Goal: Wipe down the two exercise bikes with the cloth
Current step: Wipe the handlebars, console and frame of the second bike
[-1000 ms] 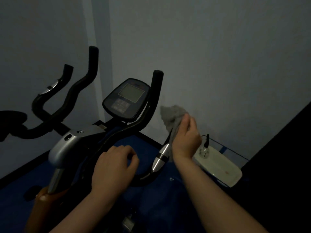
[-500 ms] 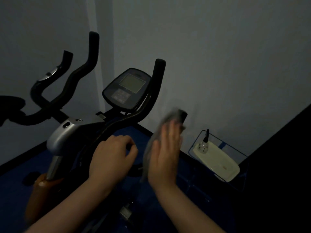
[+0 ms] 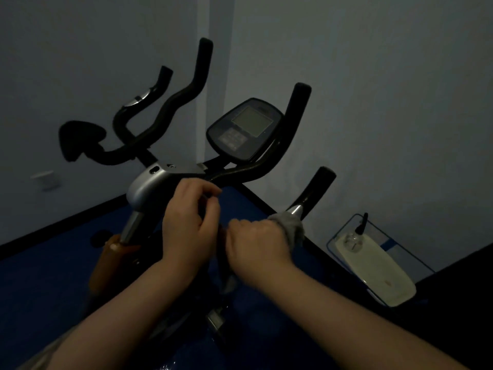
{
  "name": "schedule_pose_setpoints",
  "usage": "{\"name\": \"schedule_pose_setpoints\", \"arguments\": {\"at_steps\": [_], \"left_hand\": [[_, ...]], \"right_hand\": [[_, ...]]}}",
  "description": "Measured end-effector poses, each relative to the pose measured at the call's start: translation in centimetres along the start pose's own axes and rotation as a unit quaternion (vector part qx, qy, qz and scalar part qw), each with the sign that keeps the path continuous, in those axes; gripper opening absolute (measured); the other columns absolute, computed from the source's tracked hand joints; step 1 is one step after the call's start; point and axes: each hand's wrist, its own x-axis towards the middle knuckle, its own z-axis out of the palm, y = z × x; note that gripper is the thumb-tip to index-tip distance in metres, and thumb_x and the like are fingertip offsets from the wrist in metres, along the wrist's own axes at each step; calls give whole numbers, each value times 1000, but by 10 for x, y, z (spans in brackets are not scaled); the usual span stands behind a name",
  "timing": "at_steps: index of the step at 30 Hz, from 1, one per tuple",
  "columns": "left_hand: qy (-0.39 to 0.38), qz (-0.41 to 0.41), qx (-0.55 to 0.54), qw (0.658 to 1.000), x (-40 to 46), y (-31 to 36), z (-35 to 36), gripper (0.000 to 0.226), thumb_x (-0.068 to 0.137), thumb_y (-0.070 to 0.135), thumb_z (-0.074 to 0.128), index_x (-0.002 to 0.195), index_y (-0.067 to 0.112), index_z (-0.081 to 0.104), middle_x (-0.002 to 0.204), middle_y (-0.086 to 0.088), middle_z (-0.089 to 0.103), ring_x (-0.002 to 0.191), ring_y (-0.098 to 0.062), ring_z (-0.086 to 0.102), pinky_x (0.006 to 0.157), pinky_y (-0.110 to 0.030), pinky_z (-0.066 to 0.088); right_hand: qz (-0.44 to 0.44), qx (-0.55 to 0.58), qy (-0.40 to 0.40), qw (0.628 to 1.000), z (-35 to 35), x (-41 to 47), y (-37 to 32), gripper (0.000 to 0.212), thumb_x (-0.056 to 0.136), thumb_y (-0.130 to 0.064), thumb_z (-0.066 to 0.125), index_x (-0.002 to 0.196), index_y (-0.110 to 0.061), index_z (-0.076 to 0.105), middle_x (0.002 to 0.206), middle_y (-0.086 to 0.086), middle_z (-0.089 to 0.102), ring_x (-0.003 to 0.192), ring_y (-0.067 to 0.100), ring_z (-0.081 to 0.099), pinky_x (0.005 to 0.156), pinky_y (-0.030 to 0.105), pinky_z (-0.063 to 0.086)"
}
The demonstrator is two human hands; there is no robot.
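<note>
A black exercise bike with a silver stem cover (image 3: 145, 182) and a console (image 3: 244, 129) stands in front of me in a dim room. My right hand (image 3: 257, 243) is closed on the grey cloth (image 3: 289, 227), wrapped around the bike's near right handlebar (image 3: 316, 189) just below its chrome band. My left hand (image 3: 190, 218) grips the handlebar's middle beside it. The handlebars of a second bike (image 3: 149, 121) and its seat (image 3: 78, 138) show at the back left.
A white power strip (image 3: 373, 268) with a black plug lies on the blue floor at the right, close to the wall. A white socket (image 3: 45, 178) is on the left wall. Walls meet in a corner behind the bikes.
My right hand was flat with the cloth in the air, and has come down and closed the cloth around the handlebar. My left hand stayed on the bar. The view tilted down.
</note>
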Motion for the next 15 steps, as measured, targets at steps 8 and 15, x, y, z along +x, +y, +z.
{"name": "schedule_pose_setpoints", "arguments": {"at_steps": [8,15], "left_hand": [[55,-39,183,981,-31,-29,-29,19,84,18,44,88,15,63,93,0,61,84,-19,57,71,-38,43],[60,-43,200,977,-31,-28,-28,16,84,17,46,87,16,61,91,3,58,79,-15,55,68,-32,40]], "right_hand": [[-120,56,-123,984,8,17,13,29,100,-40,36,114,-15,41,100,8,60,77,25,56,59,33,36],[-144,103,-145,974,26,30,10,38,100,-43,29,117,-10,40,102,13,63,73,26,51,57,33,31]]}}
